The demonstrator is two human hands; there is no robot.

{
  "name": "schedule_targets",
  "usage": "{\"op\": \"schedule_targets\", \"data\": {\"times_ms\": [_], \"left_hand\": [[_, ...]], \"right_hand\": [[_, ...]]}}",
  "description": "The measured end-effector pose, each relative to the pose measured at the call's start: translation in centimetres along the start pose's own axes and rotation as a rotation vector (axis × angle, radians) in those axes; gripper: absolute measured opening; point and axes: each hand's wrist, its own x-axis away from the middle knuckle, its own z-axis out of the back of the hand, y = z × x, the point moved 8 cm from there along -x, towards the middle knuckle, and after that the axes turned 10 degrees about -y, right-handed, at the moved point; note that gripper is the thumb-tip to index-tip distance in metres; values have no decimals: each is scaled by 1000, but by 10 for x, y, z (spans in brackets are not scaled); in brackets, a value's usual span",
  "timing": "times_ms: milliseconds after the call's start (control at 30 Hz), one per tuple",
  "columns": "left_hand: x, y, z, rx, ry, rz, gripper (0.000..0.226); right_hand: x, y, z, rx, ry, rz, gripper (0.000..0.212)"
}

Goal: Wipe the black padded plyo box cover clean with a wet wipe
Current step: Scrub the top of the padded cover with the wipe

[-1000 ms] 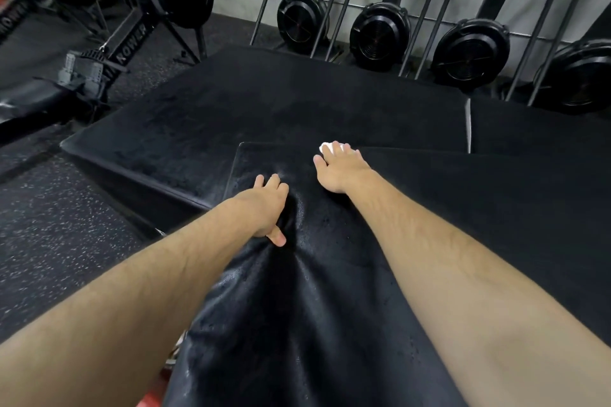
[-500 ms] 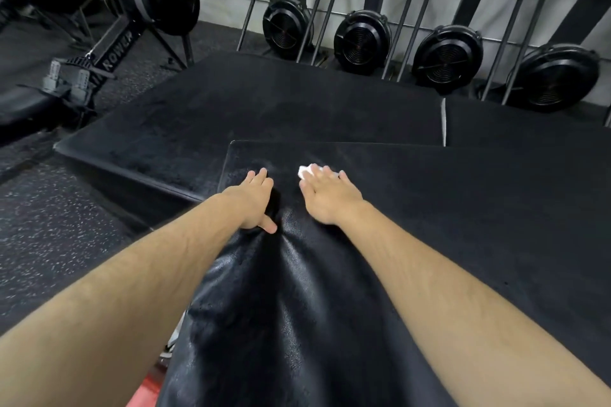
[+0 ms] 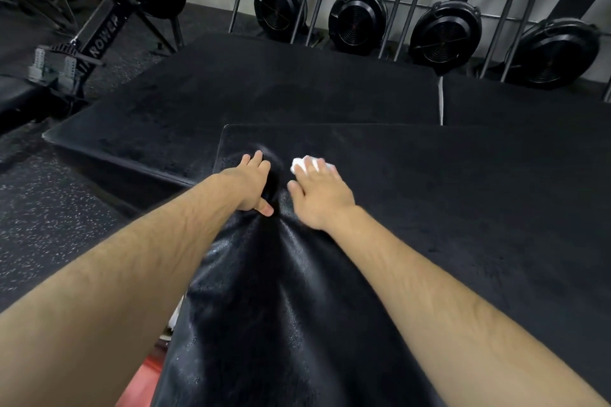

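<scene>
Two hands mid-wipe, I judge: my right hand (image 3: 319, 198), fingers flat, presses the wet wipe (image 3: 299, 164) beneath them onto the cover (image 3: 429, 208), left hand (image 3: 253, 185) beside it pinning the cover (fingers fairly straight, gripping nothing); next, sweep rightward.

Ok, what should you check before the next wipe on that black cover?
1. Is the wet wipe under the right hand? Ok, flat fingers press on it.
2. Is the left hand steadying the cover? Ok, it presses down beside the right hand.
3. Is the cover smooth where the wipe goes next? Not ok, it dents and creases between the hands.
4. Is the wipe wet enough? Cannot tell.
5. Is any dirt left on the cover? Cannot tell, the black surface hides it.
</scene>
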Motion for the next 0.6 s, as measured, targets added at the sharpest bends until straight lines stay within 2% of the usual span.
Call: {"op": "schedule_targets", "data": {"times_ms": [100, 233, 367, 433, 500, 600], "left_hand": [[2, 2, 2, -31, -2, 2, 104], [16, 9, 5, -67, 38, 19, 98], [35, 14, 2, -112, 140, 19, 92], [40, 13, -2, -46, 185, -21, 83], [45, 16, -10, 55, 175, -86, 78], [54, 24, -32, 156, 72, -130, 90]], "right_hand": [[30, -25, -13, -3, -18, 105, 52], [31, -6, -12, -50, -129, 1, 53], [50, -37, -15, -6, -27, 38, 49], [63, -38, -18, 27, -49, 94, 50], [63, -20, -12, 24, -64, 58, 47], [63, -10, -9, 38, -48, -58, 49]]}}
